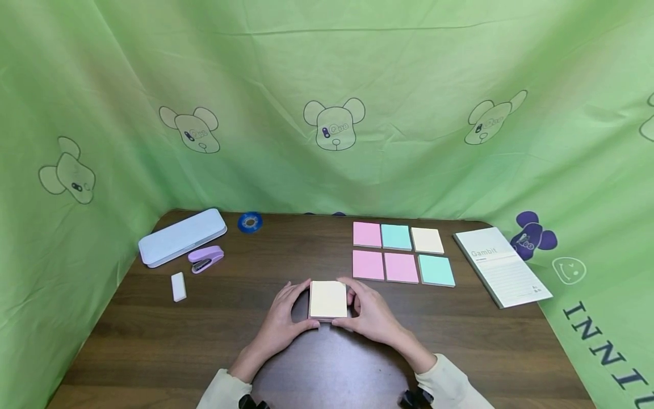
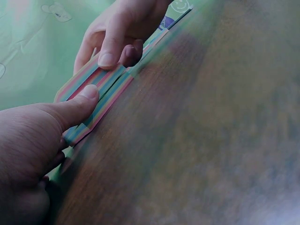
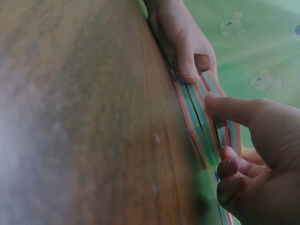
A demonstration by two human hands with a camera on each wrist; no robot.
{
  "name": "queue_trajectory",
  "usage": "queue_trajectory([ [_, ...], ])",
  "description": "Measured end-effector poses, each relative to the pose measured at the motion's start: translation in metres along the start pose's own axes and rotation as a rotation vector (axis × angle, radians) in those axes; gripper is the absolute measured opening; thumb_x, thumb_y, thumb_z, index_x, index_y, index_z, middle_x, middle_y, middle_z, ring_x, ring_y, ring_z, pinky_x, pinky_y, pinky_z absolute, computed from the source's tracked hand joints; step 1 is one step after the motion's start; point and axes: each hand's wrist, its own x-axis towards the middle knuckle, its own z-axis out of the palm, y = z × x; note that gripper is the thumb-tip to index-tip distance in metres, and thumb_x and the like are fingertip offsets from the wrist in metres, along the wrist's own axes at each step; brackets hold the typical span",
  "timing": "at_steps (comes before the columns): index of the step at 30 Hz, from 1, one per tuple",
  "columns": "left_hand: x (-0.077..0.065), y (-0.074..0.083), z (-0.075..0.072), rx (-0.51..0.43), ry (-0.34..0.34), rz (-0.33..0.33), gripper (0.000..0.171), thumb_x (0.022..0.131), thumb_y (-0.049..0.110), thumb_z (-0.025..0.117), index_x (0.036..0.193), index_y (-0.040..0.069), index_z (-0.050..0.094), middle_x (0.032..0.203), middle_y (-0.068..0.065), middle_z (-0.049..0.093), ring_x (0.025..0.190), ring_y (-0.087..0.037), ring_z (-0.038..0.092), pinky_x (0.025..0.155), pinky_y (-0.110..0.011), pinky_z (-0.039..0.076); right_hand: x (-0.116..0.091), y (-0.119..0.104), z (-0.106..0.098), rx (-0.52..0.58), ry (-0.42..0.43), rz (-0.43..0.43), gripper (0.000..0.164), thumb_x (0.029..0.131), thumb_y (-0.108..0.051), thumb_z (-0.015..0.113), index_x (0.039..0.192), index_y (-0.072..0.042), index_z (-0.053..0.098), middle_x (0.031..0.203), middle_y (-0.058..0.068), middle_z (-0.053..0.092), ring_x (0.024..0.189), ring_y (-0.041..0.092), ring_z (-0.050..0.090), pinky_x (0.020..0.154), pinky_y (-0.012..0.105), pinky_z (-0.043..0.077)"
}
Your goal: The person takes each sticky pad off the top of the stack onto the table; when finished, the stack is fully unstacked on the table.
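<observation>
A small stack of sticky note pads [image 1: 328, 299] with a cream top sheet is at the table's near middle. Striped pink, blue and yellow edges of the stacked pads [image 2: 104, 104] show in both wrist views, with a thin dark gap between layers. My left hand [image 1: 282, 317] grips the stack's left side, thumb at the near corner and fingers at the far one. On the opposite side, my right hand [image 1: 374, 312] holds the stack between thumb and forefinger, its other fingers curled beside it. The fingers behind the stack are partly hidden.
Beyond the right hand lie two rows of pink, blue and cream note pads [image 1: 401, 268]. A notepad [image 1: 503, 267] rests at the right edge. On the left are a pale blue case [image 1: 183, 237], purple stapler [image 1: 206, 258], white eraser [image 1: 178, 287] and blue tape roll [image 1: 250, 222].
</observation>
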Motion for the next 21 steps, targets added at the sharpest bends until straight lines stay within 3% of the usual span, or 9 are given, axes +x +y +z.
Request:
queue_trajectory([
  [6, 0.0, 0.001, 0.001, -0.001, -0.001, -0.022, 0.094, 0.083, 0.026, 0.1, 0.163, 0.005, 0.054, 0.152, -0.016, 0.065, 0.153, -0.045, 0.049, 0.133, -0.067, 0.028, -0.005, -0.017, -0.021, 0.038, -0.014, 0.064, 0.085, 0.076, -0.019, 0.105, 0.148, -0.006, 0.062, 0.096, -0.007, 0.057, 0.068, 0.004, 0.05, 0.057, 0.02, 0.045],
  [13, -0.001, 0.002, 0.001, 0.006, -0.007, -0.057, 0.093, 0.084, 0.029, 0.1, 0.163, 0.007, 0.055, 0.155, -0.018, 0.063, 0.158, -0.051, 0.04, 0.131, -0.071, 0.029, -0.017, -0.002, -0.042, 0.053, 0.009, 0.121, 0.085, 0.075, -0.015, 0.105, 0.149, -0.01, 0.063, 0.095, -0.005, 0.057, 0.066, 0.002, 0.048, 0.057, 0.019, 0.043],
  [21, -0.001, 0.002, 0.0, 0.001, -0.008, -0.056, 0.093, 0.084, 0.028, 0.1, 0.163, 0.008, 0.055, 0.155, -0.017, 0.063, 0.157, -0.05, 0.042, 0.132, -0.07, 0.029, -0.032, 0.013, -0.059, 0.029, 0.031, 0.157, 0.081, 0.077, -0.017, 0.104, 0.146, -0.01, 0.063, 0.092, -0.004, 0.055, 0.066, 0.002, 0.046, 0.057, 0.02, 0.04],
])
